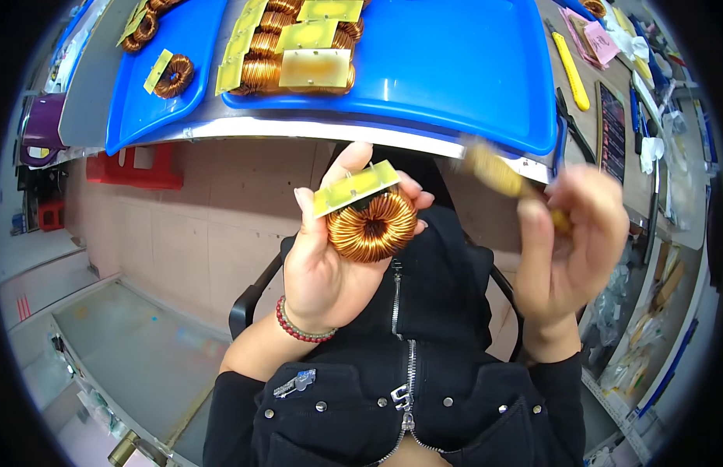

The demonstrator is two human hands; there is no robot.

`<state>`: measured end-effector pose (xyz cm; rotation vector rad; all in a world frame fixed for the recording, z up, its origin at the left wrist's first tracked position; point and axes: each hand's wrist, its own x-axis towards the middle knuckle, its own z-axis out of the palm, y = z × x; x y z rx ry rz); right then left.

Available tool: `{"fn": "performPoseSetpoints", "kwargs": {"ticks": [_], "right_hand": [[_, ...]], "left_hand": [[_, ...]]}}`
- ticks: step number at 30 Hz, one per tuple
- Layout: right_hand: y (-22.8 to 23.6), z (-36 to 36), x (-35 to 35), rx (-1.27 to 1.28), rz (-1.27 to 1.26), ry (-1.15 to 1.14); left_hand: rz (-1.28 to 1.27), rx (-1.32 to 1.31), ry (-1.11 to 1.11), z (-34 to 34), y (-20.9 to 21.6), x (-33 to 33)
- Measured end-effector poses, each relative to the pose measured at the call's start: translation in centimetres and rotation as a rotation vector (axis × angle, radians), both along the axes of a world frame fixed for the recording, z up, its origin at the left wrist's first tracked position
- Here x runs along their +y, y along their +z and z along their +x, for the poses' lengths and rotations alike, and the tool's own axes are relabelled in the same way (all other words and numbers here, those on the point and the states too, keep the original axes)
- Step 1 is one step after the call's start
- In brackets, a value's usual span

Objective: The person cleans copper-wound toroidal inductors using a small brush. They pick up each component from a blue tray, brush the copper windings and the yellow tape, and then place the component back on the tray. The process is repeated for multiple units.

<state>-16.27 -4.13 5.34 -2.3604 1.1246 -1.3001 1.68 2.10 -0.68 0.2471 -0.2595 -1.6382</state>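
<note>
In my left hand [330, 268] rests a ring-shaped copper coil [371, 226], its fingers curled up around it. A small yellow-green circuit board [357, 187] is attached along the coil's upper side, slightly tilted. A dark patch shows between board and winding. To the right, my right hand [575, 241] is raised and closed around a yellowish tool [497, 170]. Motion smears this tool, so its exact kind cannot be made out. Its far end points up and left, toward the table edge, apart from the coil.
Beyond my hands, a large blue tray [455, 62] holds rows of coils with boards [315, 68]. A smaller blue tray [155, 109] at left carries more, including one lone coil [174, 76]. A yellow utility knife [571, 70] lies at right. A red plastic stool [136, 167] stands below the table.
</note>
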Motion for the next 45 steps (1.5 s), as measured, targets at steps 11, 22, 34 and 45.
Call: {"fn": "performPoseSetpoints", "kwargs": {"ticks": [11, 22, 34, 45], "right_hand": [[-1.3, 1.7, 3.2, 0.147, 0.128, 0.259], [-0.5, 2.3, 3.7, 0.190, 0.030, 0.768], [0.6, 2.1, 3.3, 0.401, 0.130, 0.915], [0.9, 2.9, 1.7, 0.465, -0.077, 0.865]], "left_hand": [[-0.130, -0.350, 0.118, -0.2, 1.0, -0.9], [-0.217, -0.327, 0.075, -0.6, 0.6, -1.1], [-0.079, -0.511, 0.142, -0.1, 1.0, -1.1], [-0.094, -0.401, 0.044, 0.1, 0.8, -1.2]]}}
